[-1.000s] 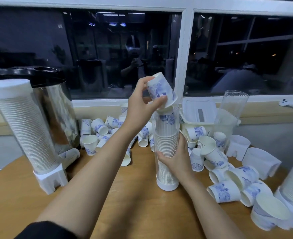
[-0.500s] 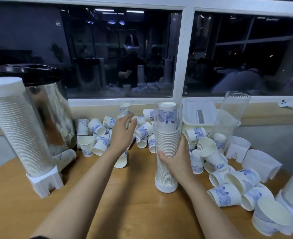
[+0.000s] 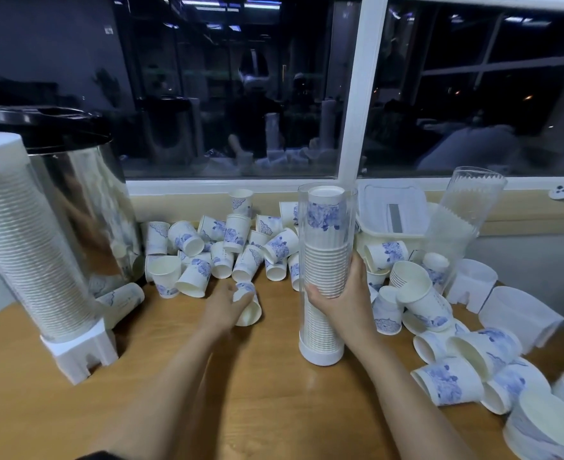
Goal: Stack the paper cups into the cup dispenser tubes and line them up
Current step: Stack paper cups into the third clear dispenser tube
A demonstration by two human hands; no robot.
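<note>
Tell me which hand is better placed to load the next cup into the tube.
Left. The left hand grips a loose paper cup lying on the table, while the right hand is wrapped round the clear tube, holding it upright.

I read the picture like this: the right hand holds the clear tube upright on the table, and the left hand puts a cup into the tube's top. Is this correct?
One part is wrong. The head view shows the left hand gripping a cup that lies on its side on the table, left of the clear tube. The right hand does hold it upright.
</note>
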